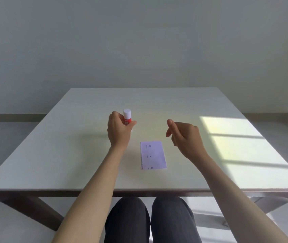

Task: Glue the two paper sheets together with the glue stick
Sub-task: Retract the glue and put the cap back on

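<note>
Left hand (120, 128): we held the glue stick (127, 118) upright above the table (52, 146), white cap on, fingers wrapped round its red body.
Right hand (183, 135): empty, fingers loosely curled, raised above the table.
Paper (153, 155): lay flat near the front edge, between our forearms; we could not tell one sheet from two.

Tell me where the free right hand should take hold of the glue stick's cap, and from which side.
Grip the white cap around its round sides, coming from the right and slightly above. The left hand holds the glue stick upright by its red body, so the cap stands clear on top. The right hand hovers empty beside it.
</note>
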